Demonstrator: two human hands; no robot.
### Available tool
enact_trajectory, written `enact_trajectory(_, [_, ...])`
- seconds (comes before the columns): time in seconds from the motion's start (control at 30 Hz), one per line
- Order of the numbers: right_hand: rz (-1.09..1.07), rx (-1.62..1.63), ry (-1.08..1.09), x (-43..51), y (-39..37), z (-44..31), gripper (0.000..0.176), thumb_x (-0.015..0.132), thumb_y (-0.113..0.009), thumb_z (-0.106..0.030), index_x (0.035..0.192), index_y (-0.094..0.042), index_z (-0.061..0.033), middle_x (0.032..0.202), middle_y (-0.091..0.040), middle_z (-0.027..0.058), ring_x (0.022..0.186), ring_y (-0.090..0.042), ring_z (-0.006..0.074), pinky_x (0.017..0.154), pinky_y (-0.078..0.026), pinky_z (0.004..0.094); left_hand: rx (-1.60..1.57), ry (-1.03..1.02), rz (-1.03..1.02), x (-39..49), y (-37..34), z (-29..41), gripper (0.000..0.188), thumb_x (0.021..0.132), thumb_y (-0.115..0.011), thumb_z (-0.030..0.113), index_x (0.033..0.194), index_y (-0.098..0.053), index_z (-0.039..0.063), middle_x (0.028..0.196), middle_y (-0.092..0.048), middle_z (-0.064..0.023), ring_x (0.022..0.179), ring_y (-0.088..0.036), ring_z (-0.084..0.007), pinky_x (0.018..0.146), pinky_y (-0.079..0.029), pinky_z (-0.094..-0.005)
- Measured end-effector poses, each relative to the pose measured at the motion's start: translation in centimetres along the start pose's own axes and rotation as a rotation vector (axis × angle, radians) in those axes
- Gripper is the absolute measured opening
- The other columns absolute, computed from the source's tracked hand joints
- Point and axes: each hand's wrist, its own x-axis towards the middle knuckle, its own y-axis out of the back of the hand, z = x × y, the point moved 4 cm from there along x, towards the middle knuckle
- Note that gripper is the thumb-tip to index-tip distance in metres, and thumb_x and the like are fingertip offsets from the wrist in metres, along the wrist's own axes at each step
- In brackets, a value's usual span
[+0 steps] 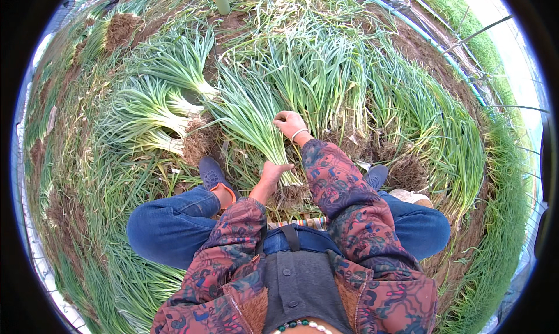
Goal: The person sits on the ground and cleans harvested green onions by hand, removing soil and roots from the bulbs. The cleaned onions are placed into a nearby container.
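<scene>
A bunch of green, garlic-like allium plants lies aslant in front of me, leaves pointing away and brown roots toward my lap. My left hand is closed around its pale stems, just above the roots, thumb across the top. Over the leaves at the bunch's right side is my right hand, its fingers curled together. Whether a leaf is pinched between them is hidden. To the left rest several similar bunches with white stems, their matted roots facing the held bunch.
A thick row of unbundled plants curves from ahead to the right, with soil-covered roots. My dark shoes flank the held bunch. A white shoe lies by my right leg. A green flask stands far ahead. Blue piping borders the right.
</scene>
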Motion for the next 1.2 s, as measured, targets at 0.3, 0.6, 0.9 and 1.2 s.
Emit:
enact_trajectory(0.3, [-0.088, 0.057, -0.063, 0.4, -2.3, 0.8, 0.022, 0.071, -0.069, -0.023, 0.084, -0.071, -0.006, 0.082, -0.068, 0.0136, 0.08, -0.066, 0.0264, 0.077, -0.051, 0.0343, -0.025, 0.041, 0.05, -1.3, 0.0, 1.0, 0.017, 0.074, -0.065, -0.006, 0.09, -0.059, -0.005, 0.079, -0.065, -0.0121, 0.064, -0.065, -0.0215, 0.057, -0.054, -0.0333])
enact_trajectory(0.6, [0.205, 0.792, -0.258, 2.0, 3.0, 0.0, 0.012, 0.083, -0.063, -0.009, 0.086, -0.063, 0.0026, 0.072, -0.064, 0.0067, 0.056, -0.059, 0.0107, 0.051, -0.047, 0.0243, -0.065, 0.081, 0.057, -0.1, 0.7, -1.0, 0.021, 0.073, -0.066, -0.006, 0.092, -0.058, -0.006, 0.078, -0.065, -0.0139, 0.066, -0.066, -0.0237, 0.058, -0.056, -0.0354])
enact_trajectory(0.9, [-0.253, -0.499, 0.094, 0.1, -1.9, -0.5, 0.023, 0.077, -0.057, -0.017, 0.096, -0.07, -0.0153, 0.097, -0.066, 0.0134, 0.094, -0.062, 0.0302, 0.085, -0.049, 0.0399, -0.061, 0.077, 0.042, -0.8, -0.4, 0.1, 0.024, 0.071, -0.068, -0.002, 0.093, -0.059, -0.006, 0.081, -0.065, -0.0116, 0.064, -0.065, -0.0223, 0.055, -0.053, -0.0351])
enact_trajectory(1.2, [-0.049, -0.48, 0.166, 0.4, 0.2, -1.1, 0.012, 0.081, -0.054, -0.016, 0.085, -0.062, -0.0082, 0.093, -0.06, 0.0142, 0.086, -0.06, 0.0342, 0.077, -0.048, 0.0432, -0.23, 0.145, -0.026, -1.0, -0.2, 0.1, 0.019, 0.074, -0.067, -0.002, 0.09, -0.059, -0.008, 0.079, -0.065, -0.0147, 0.065, -0.066, -0.0256, 0.055, -0.057, -0.0384])
